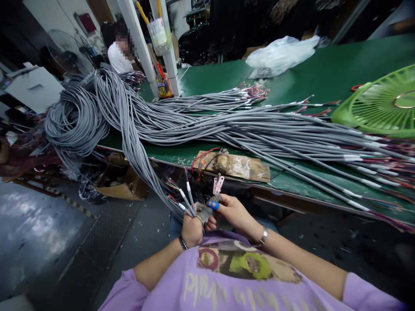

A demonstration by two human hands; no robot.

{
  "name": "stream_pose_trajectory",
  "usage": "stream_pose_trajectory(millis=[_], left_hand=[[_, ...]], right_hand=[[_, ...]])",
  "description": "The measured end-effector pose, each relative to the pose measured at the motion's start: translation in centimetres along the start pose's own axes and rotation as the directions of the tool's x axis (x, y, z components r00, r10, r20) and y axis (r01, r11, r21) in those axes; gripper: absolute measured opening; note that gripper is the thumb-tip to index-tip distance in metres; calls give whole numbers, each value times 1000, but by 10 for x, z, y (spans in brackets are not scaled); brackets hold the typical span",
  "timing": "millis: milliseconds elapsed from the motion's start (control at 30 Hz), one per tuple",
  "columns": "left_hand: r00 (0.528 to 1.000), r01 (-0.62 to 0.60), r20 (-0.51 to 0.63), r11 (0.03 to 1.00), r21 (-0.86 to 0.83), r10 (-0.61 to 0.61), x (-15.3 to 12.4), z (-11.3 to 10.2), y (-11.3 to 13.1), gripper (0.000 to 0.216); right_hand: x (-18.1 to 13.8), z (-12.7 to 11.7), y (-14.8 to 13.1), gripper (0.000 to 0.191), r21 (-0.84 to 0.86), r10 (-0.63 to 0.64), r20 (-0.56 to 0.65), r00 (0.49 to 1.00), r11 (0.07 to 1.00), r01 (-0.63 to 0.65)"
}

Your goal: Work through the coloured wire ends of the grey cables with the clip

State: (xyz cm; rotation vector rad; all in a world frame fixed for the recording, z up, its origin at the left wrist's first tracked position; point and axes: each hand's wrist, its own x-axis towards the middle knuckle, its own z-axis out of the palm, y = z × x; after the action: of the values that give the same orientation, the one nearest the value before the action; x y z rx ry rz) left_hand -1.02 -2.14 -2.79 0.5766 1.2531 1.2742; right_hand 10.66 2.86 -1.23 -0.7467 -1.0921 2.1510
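Note:
My left hand (192, 229) is closed around the ends of several grey cables (139, 160), which hang down to it from the table edge. White-banded ends with thin coloured wires (175, 185) stick up above its fist. My right hand (236, 212) is beside it, thumb and fingers pinched together near a dark grey wrapped piece (205, 214); what exactly they grip is hidden. Blue tape (213, 205) covers one of its digits. Just above the right fingers, a pink clip (218, 184) is at the table edge, by a wooden board (244, 167) with red and black wires.
Long grey cables (275, 125) lie across the green table (210, 77), with a coiled heap (76, 116) at its left end. A green fan (382, 103) stands at the right, a clear plastic bag (282, 56) at the back. A cardboard box (125, 185) sits below. Another person (119, 56) is behind.

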Motion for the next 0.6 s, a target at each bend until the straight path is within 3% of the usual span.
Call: stream_pose_trajectory(millis=[233, 433, 600], left_hand=[[996, -3, -84, 997, -81, -4, 0, 0, 2, 36], [996, -9, -87, 996, -91, 1, -1, 2, 4, 37], [998, 13, -53, 995, -100, -19, -3, 3, 15, 35]], right_hand=[[0, -3, 2, 32, -40, -7, -53, 999, 999, 5], [-4, -5, 2, 35, -53, -7, -73, 997, 999, 3], [-1, -24, 2, 37, 3, -19, -225, 974, 1000, 20]])
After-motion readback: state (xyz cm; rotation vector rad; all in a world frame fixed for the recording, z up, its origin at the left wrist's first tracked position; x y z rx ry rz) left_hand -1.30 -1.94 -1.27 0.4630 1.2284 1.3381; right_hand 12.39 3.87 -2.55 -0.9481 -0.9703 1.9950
